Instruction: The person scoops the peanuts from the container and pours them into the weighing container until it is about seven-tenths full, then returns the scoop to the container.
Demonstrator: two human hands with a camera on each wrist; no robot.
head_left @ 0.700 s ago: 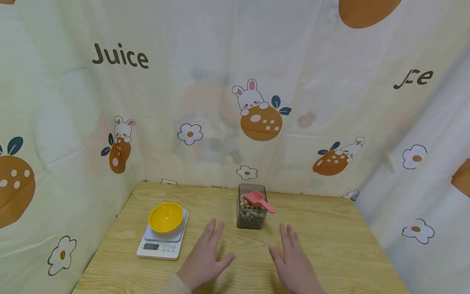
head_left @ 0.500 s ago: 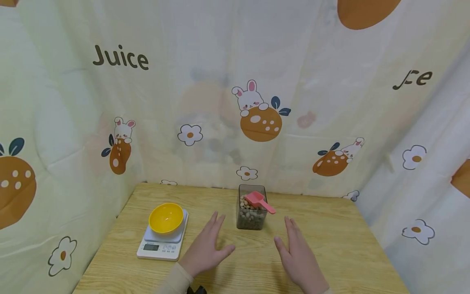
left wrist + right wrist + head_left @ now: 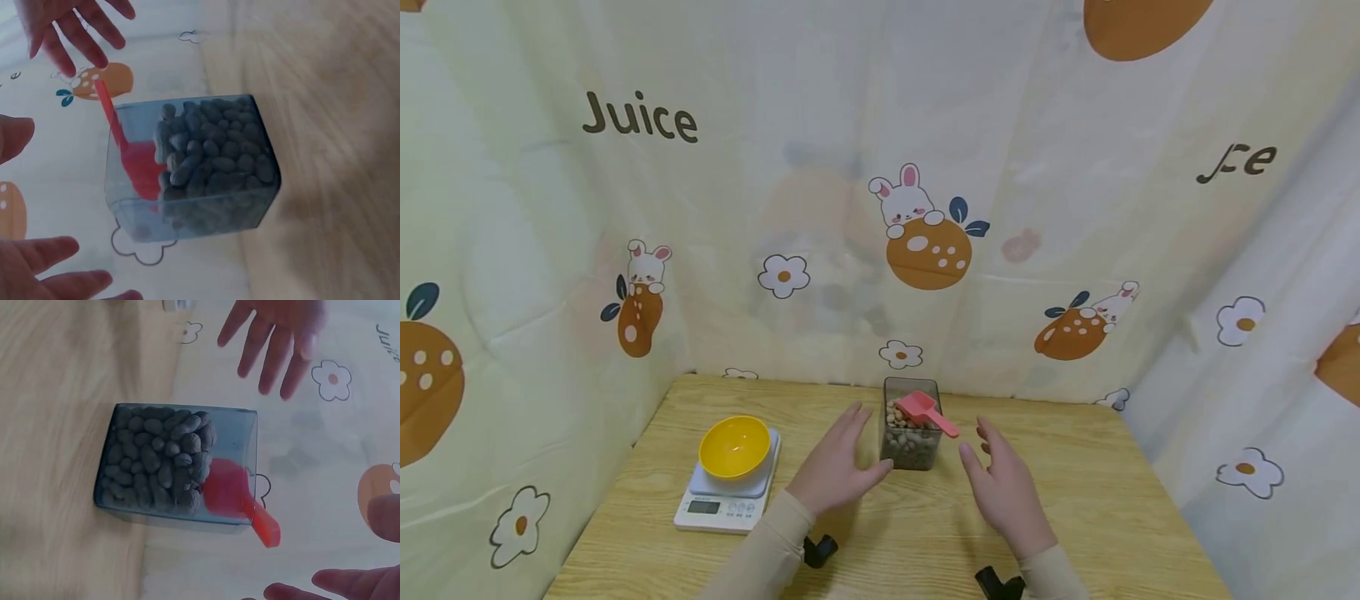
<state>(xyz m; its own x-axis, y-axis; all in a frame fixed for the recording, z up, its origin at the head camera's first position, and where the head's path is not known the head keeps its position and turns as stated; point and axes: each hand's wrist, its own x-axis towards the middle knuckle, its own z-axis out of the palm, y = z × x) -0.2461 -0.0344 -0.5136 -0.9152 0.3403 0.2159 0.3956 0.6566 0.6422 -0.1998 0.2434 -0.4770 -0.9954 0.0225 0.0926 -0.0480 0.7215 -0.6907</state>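
A clear grey bin (image 3: 912,454) stands near the back of the table, partly filled with unshelled peanuts (image 3: 153,456). A pink scoop (image 3: 919,407) lies on the peanuts, its handle sticking out over the rim at the right. My left hand (image 3: 838,471) is just left of the bin, fingers extended and thumb apart, holding nothing. On the other side my right hand (image 3: 1007,492) is held out with relaxed fingers, apart from the bin and without anything in it. Both wrist views show the bin between the two hands.
To the left, a yellow bowl (image 3: 735,448) sits on a white kitchen scale (image 3: 722,512), close to my left forearm. Patterned curtains (image 3: 820,208) surround the wooden table (image 3: 1075,467) at the back and sides. Black camera mounts (image 3: 820,550) hang at the wrists.
Both hands have moved forward toward the bin; the left has also shifted right, its fingertips now close to the bin's left side. Bin, scoop, bowl and scale have stayed put.
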